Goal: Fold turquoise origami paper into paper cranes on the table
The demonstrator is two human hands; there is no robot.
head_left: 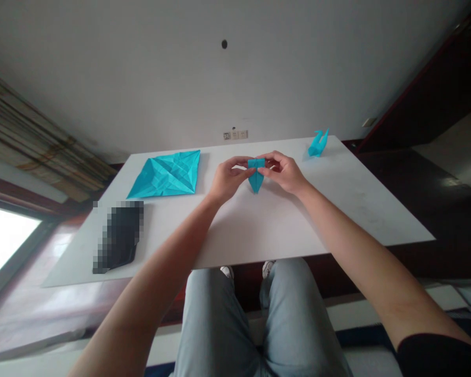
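Between my two hands is a small folded piece of blue paper (256, 180), with a flat top band and a point aimed toward me. My left hand (230, 178) pinches its left side, thumb on the front face. On the right side, my right hand (284, 172) grips it the same way, its thumb close to the other thumb. Fingers behind the paper are partly hidden. To the left lies a creased, opened-out sheet of blue paper (165, 175). A finished-looking blue origami crane (318, 144) stands near the far right corner.
The white table (267, 230) has its front edge above my knees. A dark, pixelated object (120, 238) lies at the table's left. Behind the table rises a wall with sockets (235, 135). A curtain (35, 141) hangs at the left.
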